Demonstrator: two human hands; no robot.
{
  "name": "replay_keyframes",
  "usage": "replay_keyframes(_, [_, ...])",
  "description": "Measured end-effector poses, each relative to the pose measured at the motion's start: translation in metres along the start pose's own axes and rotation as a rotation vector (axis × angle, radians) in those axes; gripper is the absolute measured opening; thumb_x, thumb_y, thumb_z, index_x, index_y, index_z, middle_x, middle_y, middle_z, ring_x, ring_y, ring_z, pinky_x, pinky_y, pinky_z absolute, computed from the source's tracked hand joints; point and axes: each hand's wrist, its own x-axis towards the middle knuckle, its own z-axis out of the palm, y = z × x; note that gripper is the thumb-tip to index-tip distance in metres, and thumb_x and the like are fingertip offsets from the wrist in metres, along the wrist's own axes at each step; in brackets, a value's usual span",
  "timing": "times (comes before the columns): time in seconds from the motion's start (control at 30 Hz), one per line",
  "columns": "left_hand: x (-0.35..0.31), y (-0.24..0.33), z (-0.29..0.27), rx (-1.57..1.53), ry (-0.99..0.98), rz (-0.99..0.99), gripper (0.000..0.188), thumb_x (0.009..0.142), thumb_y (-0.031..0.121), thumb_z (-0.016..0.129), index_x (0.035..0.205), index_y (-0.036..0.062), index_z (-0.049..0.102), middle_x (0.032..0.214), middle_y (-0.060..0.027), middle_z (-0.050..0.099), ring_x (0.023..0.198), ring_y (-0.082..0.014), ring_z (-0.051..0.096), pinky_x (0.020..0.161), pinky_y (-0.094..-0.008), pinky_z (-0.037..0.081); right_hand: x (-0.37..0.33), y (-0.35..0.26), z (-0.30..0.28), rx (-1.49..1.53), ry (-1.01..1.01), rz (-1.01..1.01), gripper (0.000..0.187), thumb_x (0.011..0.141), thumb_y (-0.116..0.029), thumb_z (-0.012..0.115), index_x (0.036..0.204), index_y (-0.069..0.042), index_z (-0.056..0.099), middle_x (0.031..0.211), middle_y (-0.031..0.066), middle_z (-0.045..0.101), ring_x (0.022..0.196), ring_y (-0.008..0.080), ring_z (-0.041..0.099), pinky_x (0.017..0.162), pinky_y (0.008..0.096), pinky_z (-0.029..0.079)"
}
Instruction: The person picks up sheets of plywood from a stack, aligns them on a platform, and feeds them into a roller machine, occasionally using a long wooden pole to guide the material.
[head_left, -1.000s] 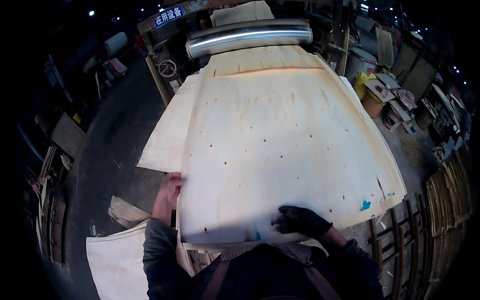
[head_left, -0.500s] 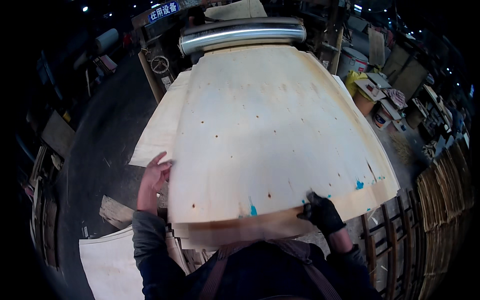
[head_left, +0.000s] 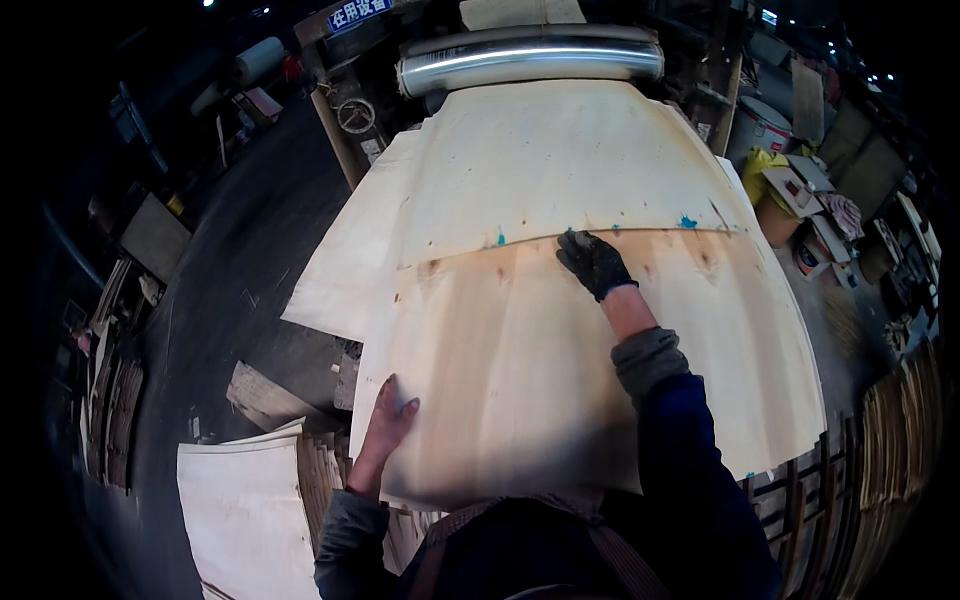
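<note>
"So, which step is this?"
"Seemingly positioning the upper sheet [head_left: 570, 160], near side of the roller [head_left: 530, 66] — gloved right hand [head_left: 594, 262] at its near edge, grip unclear; left hand [head_left: 388, 420] loose, empty, by the lower sheet's [head_left: 540, 340] left edge."
"Next calls for?"
"Probably steady, even pressure."

Far sheet [head_left: 570, 150]: pale cream before you, with small dark dots and blue-green stains [head_left: 688, 222] close to its near edge.
Near sheet [head_left: 500, 390]: also cream, but you see broad tan bands running lengthwise, and brown marks at the upper part.
Your right hand [head_left: 594, 262]: dressed in a black glove [head_left: 606, 272].
Your sleeves [head_left: 690, 440]: dark navy blue, with grey cuffs [head_left: 648, 360].
Your straps [head_left: 628, 562]: of a reddish-brown colour.
Roller [head_left: 530, 65]: shiny silver, crossed by a whitish streak.
Sign [head_left: 358, 12]: blue, with white characters.
Bag [head_left: 762, 164]: strong yellow.
Cloth [head_left: 842, 215]: striped, pale and darker.
Floor [head_left: 225, 300]: very dark grey.
</note>
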Motion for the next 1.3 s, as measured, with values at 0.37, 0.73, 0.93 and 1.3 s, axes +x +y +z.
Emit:
replay_keyframes(0.37, [0.019,0.013,-0.057,-1.025,-0.239,-0.296,0.054,0.075,-0.011,0.050,0.126,-0.0034,0.038,0.105,-0.0101,0.058,0.090,-0.0159,0.057,0.079,-0.0264,0.047,-0.265,0.040,0.022,-0.314,0.048,0.570,0.044,0.084,-0.020,0.058,0.122,-0.006,0.042,0.102,0.0133,0.056,0.093,0.0281,0.057,0.086,0.0419,0.047])
replay_keyframes(0.73, [0.026,0.091,-0.121,-1.259,-0.137,-0.117,0.050,0.074,-0.014,0.045,0.123,-0.0023,0.043,0.102,-0.0198,0.060,0.085,-0.0225,0.062,0.073,-0.0308,0.052,-0.415,0.040,-0.027,0.022,0.172,0.400,0.033,0.089,-0.030,0.047,0.099,0.001,0.050,0.072,0.0087,0.058,0.067,0.0205,0.060,0.064,0.0312,0.051])
replay_keyframes(0.93, [0.021,0.066,-0.139,-1.225,-0.036,-0.149,0.050,0.074,-0.013,0.044,0.122,-0.0016,0.044,0.102,-0.0208,0.059,0.084,-0.0240,0.062,0.075,-0.0317,0.052,-0.424,0.033,0.031,-0.625,0.408,0.378,0.031,0.089,-0.029,0.047,0.084,-0.001,0.058,0.076,0.0129,0.063,0.064,0.0217,0.062,0.057,0.0325,0.050])
replay_keyframes(1.3, [0.055,0.007,-0.067,-0.843,0.044,-0.353,0.059,0.082,0.007,0.054,0.134,0.0020,0.027,0.096,-0.0100,0.060,0.077,-0.0138,0.058,0.065,-0.0212,0.045,-0.257,0.007,0.018,-0.183,0.168,0.135,0.015,0.085,-0.019,0.056,0.093,-0.007,0.055,0.085,0.0114,0.060,0.077,0.0219,0.060,0.074,0.0415,0.052])
